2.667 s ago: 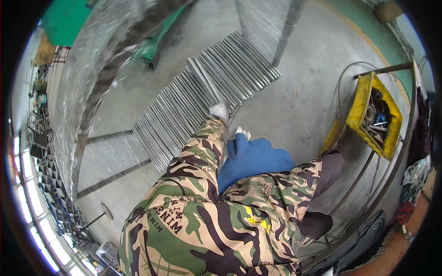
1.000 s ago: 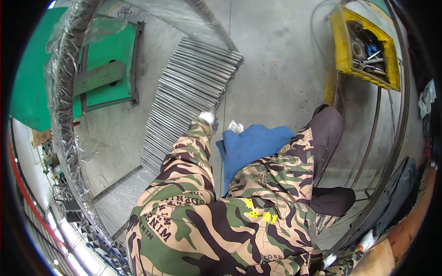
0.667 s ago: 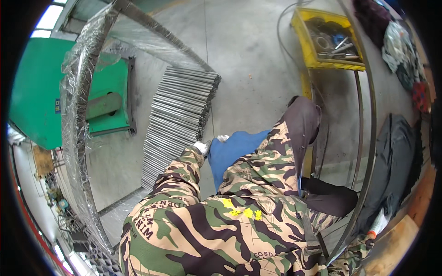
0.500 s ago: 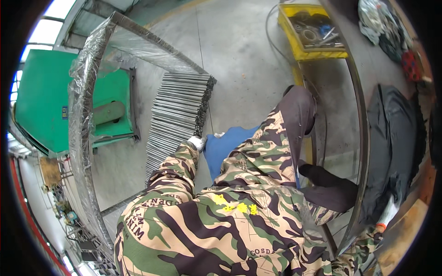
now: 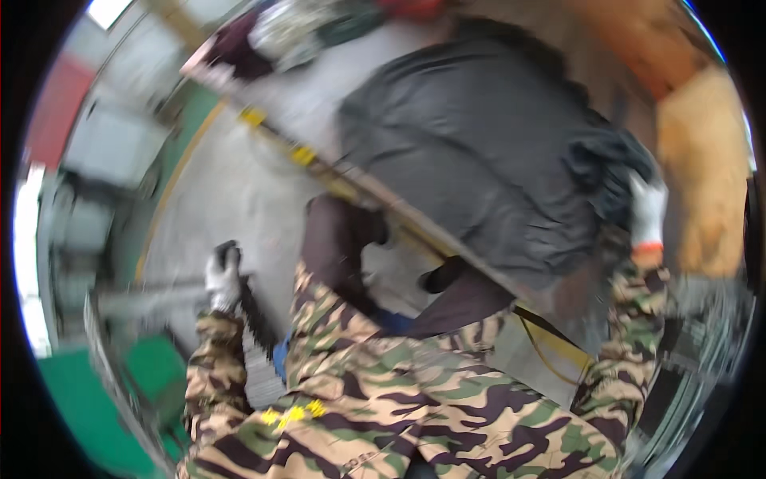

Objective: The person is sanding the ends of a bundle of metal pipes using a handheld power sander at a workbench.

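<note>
My right hand (image 5: 648,209), in a white glove with an orange cuff, is at the right end of a large dark grey cloth (image 5: 455,140). Its fingers close on a bunched fold there. The cloth lies spread and wrinkled on a bench (image 5: 311,104). My left hand (image 5: 223,279), gloved in white, is raised at the left, above the floor and near the stacked metal rods (image 5: 262,374). Something black shows at its fingertips; blur hides whether that is a held thing or part of the glove.
The bench edge runs diagonally in front of my knees. Tan boards (image 5: 706,160) stand at the far right. A bundle of pale plastic (image 5: 291,32) lies at the bench's far left end. A green machine (image 5: 88,411) and a wrapped metal frame (image 5: 120,359) are at the lower left.
My view has turned right, from the rods and frame to the bench. My left hand has left the rods' ends. My right hand now grips the dark cloth.
</note>
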Demonstrator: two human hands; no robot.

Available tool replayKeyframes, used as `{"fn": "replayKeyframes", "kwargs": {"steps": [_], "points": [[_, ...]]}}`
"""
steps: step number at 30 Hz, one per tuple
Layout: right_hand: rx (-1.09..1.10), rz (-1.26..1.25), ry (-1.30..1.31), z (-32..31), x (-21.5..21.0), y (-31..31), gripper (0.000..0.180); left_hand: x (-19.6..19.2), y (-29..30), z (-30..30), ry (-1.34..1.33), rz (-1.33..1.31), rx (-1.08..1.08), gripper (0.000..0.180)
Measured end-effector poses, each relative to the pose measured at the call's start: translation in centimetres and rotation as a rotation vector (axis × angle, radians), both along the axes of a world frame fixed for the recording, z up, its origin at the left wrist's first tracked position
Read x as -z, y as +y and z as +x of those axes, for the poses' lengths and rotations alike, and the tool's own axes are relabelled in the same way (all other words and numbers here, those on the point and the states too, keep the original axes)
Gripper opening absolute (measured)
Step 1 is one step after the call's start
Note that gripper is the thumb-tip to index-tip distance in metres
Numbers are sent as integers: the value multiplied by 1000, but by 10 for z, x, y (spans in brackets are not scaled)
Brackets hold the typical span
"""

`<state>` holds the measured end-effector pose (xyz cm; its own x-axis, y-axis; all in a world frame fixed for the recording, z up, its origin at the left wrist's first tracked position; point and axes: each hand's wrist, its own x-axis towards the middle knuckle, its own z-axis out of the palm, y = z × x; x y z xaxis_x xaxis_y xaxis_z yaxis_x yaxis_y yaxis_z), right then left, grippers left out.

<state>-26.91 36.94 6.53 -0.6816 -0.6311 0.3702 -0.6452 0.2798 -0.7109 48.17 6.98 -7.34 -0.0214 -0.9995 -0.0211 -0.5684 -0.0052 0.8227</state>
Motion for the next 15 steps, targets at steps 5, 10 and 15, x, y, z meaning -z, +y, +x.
{"fn": "replayKeyframes", "kwargs": {"steps": [5,10,15], "points": [[5,-344,-80,13,-37,-18,55,-89,-50,-151,66,-494,452,26],[324,293,431,7,-70,-1,74,-120,-89,-281,-170,-651,881,41],[424,1157,300,3,-73,-19,95,-80,-119,-344,-366,-838,885,53]]}}
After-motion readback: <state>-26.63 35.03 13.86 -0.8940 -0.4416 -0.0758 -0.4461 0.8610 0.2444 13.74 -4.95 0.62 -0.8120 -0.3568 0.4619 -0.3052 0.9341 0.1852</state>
